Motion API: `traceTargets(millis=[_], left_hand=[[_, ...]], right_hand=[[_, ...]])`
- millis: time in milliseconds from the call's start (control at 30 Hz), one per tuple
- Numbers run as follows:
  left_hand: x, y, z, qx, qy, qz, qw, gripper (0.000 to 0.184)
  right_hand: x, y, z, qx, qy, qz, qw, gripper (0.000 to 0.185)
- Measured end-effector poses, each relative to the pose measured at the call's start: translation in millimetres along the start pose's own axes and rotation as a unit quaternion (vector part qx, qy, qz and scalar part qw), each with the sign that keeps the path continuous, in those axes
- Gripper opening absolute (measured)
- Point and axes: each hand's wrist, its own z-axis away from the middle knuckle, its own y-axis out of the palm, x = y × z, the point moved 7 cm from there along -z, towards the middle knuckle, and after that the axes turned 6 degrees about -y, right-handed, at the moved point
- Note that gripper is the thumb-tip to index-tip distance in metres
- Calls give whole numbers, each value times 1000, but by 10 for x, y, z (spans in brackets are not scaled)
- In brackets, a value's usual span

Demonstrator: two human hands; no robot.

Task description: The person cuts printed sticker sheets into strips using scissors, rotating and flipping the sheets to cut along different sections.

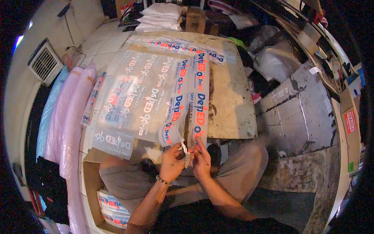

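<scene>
A translucent printed sheet (150,91), marked with red, blue and white lettering, spreads over a low worn board. Along its right side runs a narrow printed strip (198,101), with a dark gap between it and the curling sheet edge. My left hand (172,163) is closed by the sheet's lower edge, gripping a small crumpled white piece (184,150) whose kind is unclear. Close beside it, my right hand (201,162) pinches the lower end of the printed strip, one finger extended along it. The fingertips of both hands nearly meet, partly hiding what lies between them.
The worn board (231,97) extends right of the sheets. Another printed strip (183,47) lies across its far end. Pink plastic rolls (74,117) stand at left. A cardboard box (92,187) holds printed stacks (113,206). White packs (159,17) are piled beyond.
</scene>
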Motion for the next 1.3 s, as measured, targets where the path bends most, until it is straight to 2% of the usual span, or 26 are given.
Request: traceTargets(millis=[200, 400, 667, 767, 867, 967, 1167, 1300], left_hand=[[-100, 61, -47, 1, 9, 16, 1000, 46], [-50, 66, -93, 14, 9, 16, 1000, 41], [3, 16, -136, 10, 6, -16, 1000, 41], [-61, 2, -175, -1, 55, -42, 998, 41], [-31, -50, -254, -10, 55, -84, 995, 48], [-104, 2, -229, 2, 26, -25, 999, 47], [-81, 13, -248, -2, 21, 8, 1000, 44], [-100, 13, -244, 0, 25, -16, 1000, 43]], right_hand=[[12, -14, -19, -7, -18, 54, 998, 56], [19, 23, -3, 3, -14, -41, 999, 61], [4, 17, 7, 5, -21, -19, 1000, 60], [0, 28, 7, 2, -15, -48, 999, 61], [-24, 18, 5, -1, -12, -57, 998, 62], [-12, 36, 5, 9, -10, -59, 998, 61], [-18, 23, 2, 6, -13, -59, 998, 59], [-26, 37, 10, 19, -21, -76, 997, 60]])
